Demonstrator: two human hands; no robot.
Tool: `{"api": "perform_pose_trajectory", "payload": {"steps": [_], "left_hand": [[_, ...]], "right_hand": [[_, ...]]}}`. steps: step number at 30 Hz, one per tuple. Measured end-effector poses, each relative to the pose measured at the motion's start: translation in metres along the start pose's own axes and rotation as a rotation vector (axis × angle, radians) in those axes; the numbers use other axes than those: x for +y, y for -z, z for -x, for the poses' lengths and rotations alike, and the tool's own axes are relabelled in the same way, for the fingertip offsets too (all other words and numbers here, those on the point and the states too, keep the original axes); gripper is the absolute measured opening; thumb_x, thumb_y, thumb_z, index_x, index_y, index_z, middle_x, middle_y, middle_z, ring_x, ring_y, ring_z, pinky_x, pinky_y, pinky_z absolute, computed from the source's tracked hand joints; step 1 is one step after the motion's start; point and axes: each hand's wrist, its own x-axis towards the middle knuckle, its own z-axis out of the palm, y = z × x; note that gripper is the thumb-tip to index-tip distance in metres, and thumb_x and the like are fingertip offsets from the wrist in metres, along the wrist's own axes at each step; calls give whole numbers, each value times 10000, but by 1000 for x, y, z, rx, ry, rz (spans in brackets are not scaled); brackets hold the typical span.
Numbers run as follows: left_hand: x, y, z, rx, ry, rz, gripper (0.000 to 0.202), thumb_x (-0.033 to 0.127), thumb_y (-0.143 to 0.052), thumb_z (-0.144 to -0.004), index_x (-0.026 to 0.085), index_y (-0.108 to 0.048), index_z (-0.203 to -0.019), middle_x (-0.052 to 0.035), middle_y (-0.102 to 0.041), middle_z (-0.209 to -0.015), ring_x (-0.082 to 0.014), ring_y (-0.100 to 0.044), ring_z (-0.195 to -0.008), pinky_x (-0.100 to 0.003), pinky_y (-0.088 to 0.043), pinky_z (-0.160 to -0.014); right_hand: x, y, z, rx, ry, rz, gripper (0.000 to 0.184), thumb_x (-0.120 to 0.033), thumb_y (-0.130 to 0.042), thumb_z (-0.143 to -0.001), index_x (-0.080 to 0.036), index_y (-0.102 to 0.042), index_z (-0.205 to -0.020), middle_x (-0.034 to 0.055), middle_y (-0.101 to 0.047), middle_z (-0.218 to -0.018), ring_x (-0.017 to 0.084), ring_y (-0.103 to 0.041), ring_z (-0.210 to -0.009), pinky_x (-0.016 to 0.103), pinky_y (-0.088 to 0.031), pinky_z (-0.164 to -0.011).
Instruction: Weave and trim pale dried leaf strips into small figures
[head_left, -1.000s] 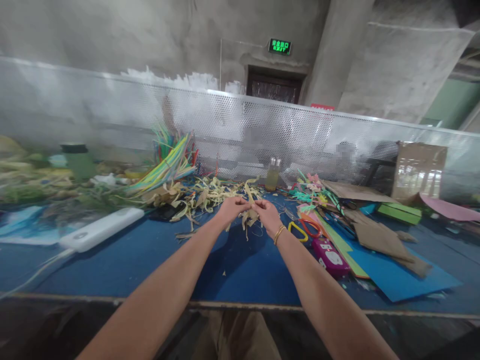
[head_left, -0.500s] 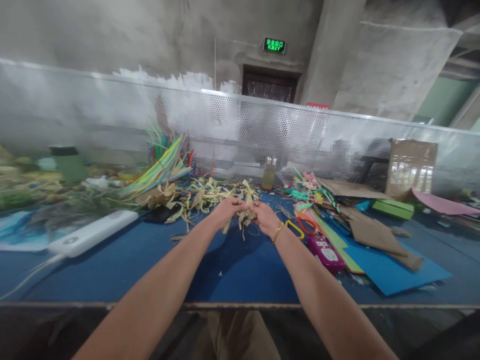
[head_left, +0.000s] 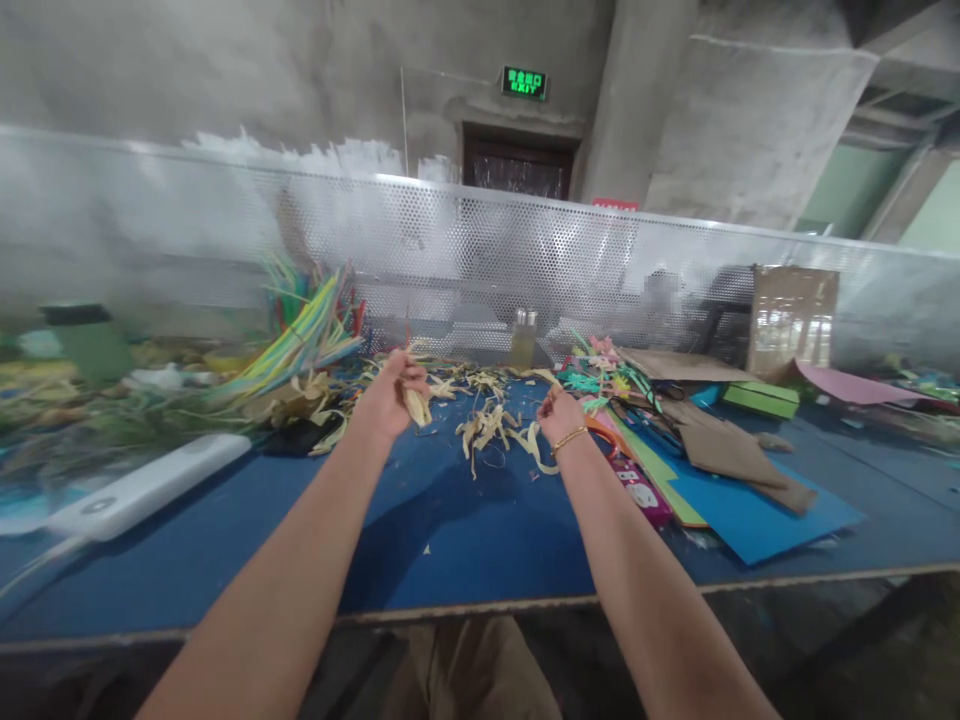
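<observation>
My left hand [head_left: 390, 396] is raised over the left part of the table, its fingers closed on a pale, dried leaf-like strip [head_left: 418, 407] that hangs below them. To the right, my right hand [head_left: 561, 418], with a gold bracelet at the wrist, is pinched closed. A thin pale strip [head_left: 547, 377] shows at its fingertips and seems held there. Between the hands, a tangled bunch of dried strips [head_left: 486, 428] lies on the blue tabletop [head_left: 465, 560]. A curled strip [head_left: 534, 447] reaches from near the bunch toward my right hand.
Colourful stems [head_left: 300, 335] and a white power strip [head_left: 154, 485] are at left. A small bottle [head_left: 523, 340] stands behind. At right lie orange-handled scissors [head_left: 604, 432], a purple device [head_left: 641, 490], blue paper [head_left: 765, 520] and cardboard [head_left: 739, 455]. A perforated metal screen [head_left: 465, 250] borders the back.
My hands, together at the bunch before, have moved apart, left hand to the left and up, right hand to the right. The bunch now lies on the table. The view has shifted slightly.
</observation>
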Motion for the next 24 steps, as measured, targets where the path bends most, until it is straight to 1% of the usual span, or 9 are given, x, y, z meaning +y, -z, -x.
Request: {"api": "perform_pose_trajectory", "payload": {"steps": [2, 4, 7, 9, 12, 14, 17, 21, 24], "left_hand": [[16, 6, -3, 109, -93, 110, 181, 259, -592, -818, 151, -515, -695, 28, -512, -601, -26, -490, -498, -89, -386, -419], [23, 12, -5, 234, -140, 111, 223, 300, -558, -839, 152, -506, -681, 35, -495, -565, -27, -477, -459, -94, -374, -396], [15, 16, -7, 387, -98, -121, 217, 331, -561, -831, 143, -563, -723, 30, -494, -534, -34, -435, -389, -109, -293, -322], [0, 14, -6, 427, -43, -364, 176, 299, -568, -823, 131, -620, -813, 15, -519, -537, -37, -407, -353, -121, -227, -291], [-28, 8, -2, 284, -10, -533, 224, 164, -564, -798, 171, -633, -1011, -25, -623, -686, -78, -549, -487, -142, -351, -373], [-45, 6, 0, 193, 11, -548, 264, 142, -567, -781, 169, -634, -1035, -44, -652, -759, -105, -602, -598, -178, -438, -475], [-63, 8, -1, 154, 1, -539, 216, 223, -602, -765, 143, -649, -960, -48, -658, -767, -118, -601, -628, -215, -472, -545], [-71, 11, -5, 126, 28, -442, 262, 363, -572, -789, 126, -632, -883, -76, -652, -788, -150, -608, -665, -248, -480, -551], [-69, 6, -3, 74, 37, -380, 219, 312, -587, -785, 133, -610, -909, -73, -643, -837, -143, -612, -699, -250, -490, -605]], "right_hand": [[-12, 7, -4, 98, -74, -65, 171, -133, -406, -776, -201, -357, -627, -86, -371, -432, 50, -337, -328, 165, -328, -381], [-19, 10, -4, 151, -112, -109, 167, -121, -372, -797, -198, -378, -649, -84, -395, -450, 46, -350, -336, 159, -344, -394], [-19, 3, 7, 138, -133, -137, 137, -158, -393, -814, -195, -434, -688, -73, -467, -508, 44, -391, -374, 156, -356, -411], [-12, -9, 22, 32, -118, -65, 91, -198, -466, -793, -187, -486, -705, -64, -503, -545, 46, -408, -404, 160, -347, -414], [7, -28, 48, -262, -14, 181, 85, -240, -567, -735, -159, -577, -713, -42, -532, -582, 47, -411, -450, 166, -324, -430], [20, -38, 64, -388, 78, 289, 142, -289, -607, -705, -149, -592, -688, -36, -529, -578, 55, -423, -480, 176, -327, -459], [37, -44, 77, -414, 139, 434, 191, -347, -598, -698, -157, -579, -687, -25, -554, -581, 83, -469, -521, 202, -355, -513], [46, -44, 78, -377, 262, 678, 207, -354, -551, -716, -173, -556, -617, -15, -575, -609, 112, -504, -598, 228, -357, -573], [43, -43, 77, -369, 305, 816, 207, -333, -532, -714, -178, -546, -577, -17, -560, -603, 117, -493, -607, 234, -338, -563]]}}
